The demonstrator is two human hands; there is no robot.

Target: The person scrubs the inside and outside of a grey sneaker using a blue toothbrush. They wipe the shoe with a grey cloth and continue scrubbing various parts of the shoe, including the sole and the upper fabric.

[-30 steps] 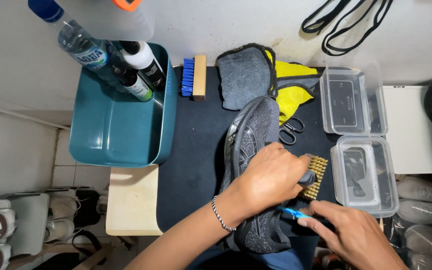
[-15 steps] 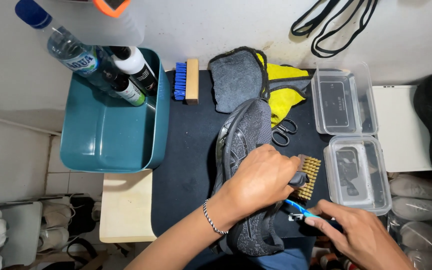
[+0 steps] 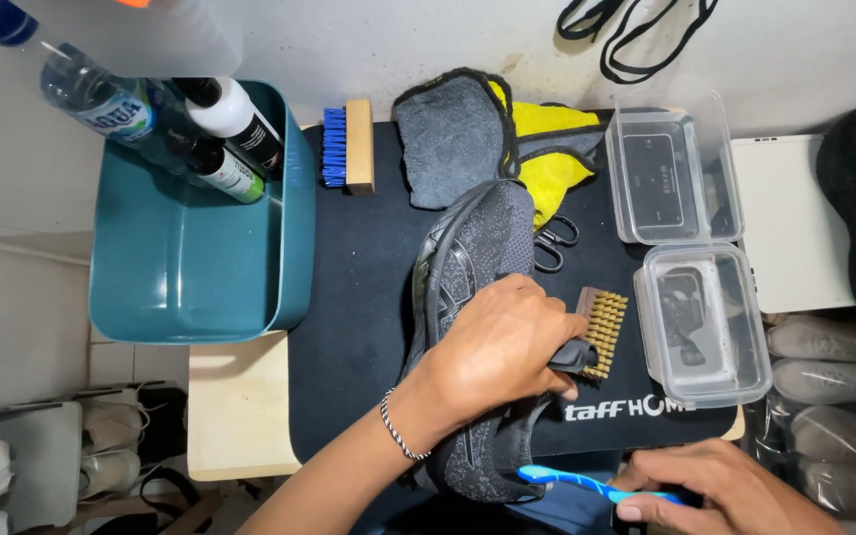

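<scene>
L hand (image 3: 502,347) gripping dark sneaker (image 3: 473,267), R hand (image 3: 720,490) w/ blue toothbrush (image 3: 572,482)

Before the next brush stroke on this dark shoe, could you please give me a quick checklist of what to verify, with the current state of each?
1. Left hand steadying the dark shoe: ok, it presses on top of it.
2. Right hand grip on the blue toothbrush: ok, fingers closed on the handle.
3. Toothbrush head at the shoe: ok, at its near end.
4. Shoe on the black mat: ok.
5. Tan-bristle brush out of the way: not ok, right beside the left hand's fingers.
6. Liquid in the teal tub: cannot tell.
</scene>
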